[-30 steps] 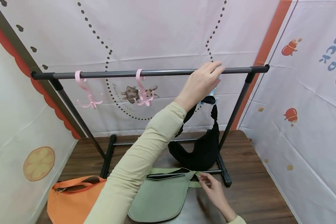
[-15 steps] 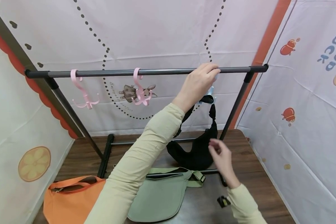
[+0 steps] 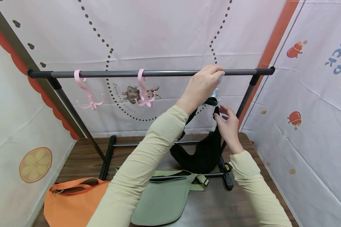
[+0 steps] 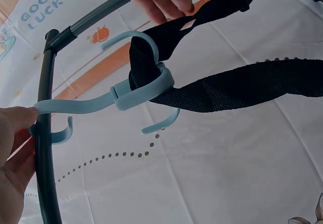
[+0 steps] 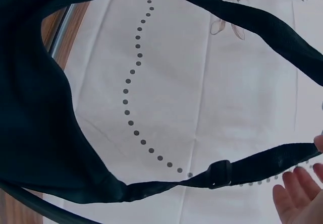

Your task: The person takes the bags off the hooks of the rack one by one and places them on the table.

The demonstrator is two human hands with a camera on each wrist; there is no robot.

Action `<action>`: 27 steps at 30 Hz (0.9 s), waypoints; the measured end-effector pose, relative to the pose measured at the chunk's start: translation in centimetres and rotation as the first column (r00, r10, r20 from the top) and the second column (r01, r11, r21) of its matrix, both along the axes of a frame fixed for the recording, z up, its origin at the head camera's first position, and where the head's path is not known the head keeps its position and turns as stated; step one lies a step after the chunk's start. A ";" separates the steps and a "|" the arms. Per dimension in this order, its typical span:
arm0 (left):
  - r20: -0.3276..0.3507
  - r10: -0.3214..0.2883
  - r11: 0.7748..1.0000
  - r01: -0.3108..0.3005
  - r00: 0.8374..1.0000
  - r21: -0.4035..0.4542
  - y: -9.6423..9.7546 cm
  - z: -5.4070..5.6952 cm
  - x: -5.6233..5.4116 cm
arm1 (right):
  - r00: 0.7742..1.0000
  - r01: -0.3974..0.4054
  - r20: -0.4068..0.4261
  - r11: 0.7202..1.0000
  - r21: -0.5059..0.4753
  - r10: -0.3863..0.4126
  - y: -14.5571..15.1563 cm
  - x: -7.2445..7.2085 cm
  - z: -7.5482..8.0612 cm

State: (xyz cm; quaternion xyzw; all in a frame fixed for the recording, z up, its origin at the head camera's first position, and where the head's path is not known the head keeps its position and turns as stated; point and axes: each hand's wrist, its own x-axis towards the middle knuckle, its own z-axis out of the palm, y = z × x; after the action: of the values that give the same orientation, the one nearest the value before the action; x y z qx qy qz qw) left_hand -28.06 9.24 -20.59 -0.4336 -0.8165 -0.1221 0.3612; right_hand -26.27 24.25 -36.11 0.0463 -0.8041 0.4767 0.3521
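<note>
My left hand (image 3: pixel 201 86) is up at the rack's top bar (image 3: pixel 170 73). There it pinches the upper part of a light-blue multi-prong hook (image 4: pixel 75 106); its thumb lies on the stem in the left wrist view. Over the hook's lower prongs hangs the strap (image 4: pixel 217 90) of a black waist bag (image 3: pixel 206 156). My right hand (image 3: pixel 228 126) is beside the strap's right side, just under the hook. Its fingers look loosely extended (image 5: pixel 298 188) near the strap; whether they touch it I cannot tell.
Two pink hooks (image 3: pixel 88 94) (image 3: pixel 144 93) hang farther left on the bar. On the wooden table (image 3: pixel 216 208), a green waist bag (image 3: pixel 162 198) lies in front of the rack, with an orange bag (image 3: pixel 71 205) to its left. Printed cloth walls (image 3: pixel 307 157) surround the rack.
My right hand has left the green bag's strap end and risen to the black bag's strap below the blue hook. My left hand stays at the bar.
</note>
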 end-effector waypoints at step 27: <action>0.003 -0.010 0.998 0.010 1.000 0.057 0.1 -0.1 0.1 | 0.977 0.064 -0.211 0.988 0.143 -0.033 0.1 -2.0 1.7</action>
State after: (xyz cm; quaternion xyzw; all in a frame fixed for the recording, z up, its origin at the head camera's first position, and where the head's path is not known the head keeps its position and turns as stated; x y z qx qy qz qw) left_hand -27.96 9.37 -20.71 -0.4270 -0.8111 -0.1477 0.3713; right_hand -28.26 24.37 -34.37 0.1026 -0.7970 0.3993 0.4414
